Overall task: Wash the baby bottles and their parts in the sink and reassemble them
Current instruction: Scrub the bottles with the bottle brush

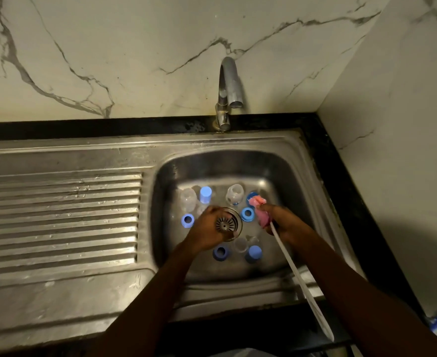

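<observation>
Marble walls back a steel sink (238, 163). Clear bottles (187, 199) and blue collars (187, 220) lie in its basin at centre frame, light and probably slippery, best gripped round the body. Right hand (285, 224) clamps the pink brush (262, 219); I cannot tell the left hand's (203, 231) grip by the drain strainer (226, 223).

3 clear bottles (187, 199), 2 blue caps (205, 194), at least 3 blue rings (187, 220), 1 pink brush (261, 217)

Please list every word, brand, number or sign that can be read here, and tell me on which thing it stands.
No text can be read anywhere.
Clear bottles: any marks are too blurred to read.
Blue rings, brush, tap, drain strainer: no print shows.
</observation>
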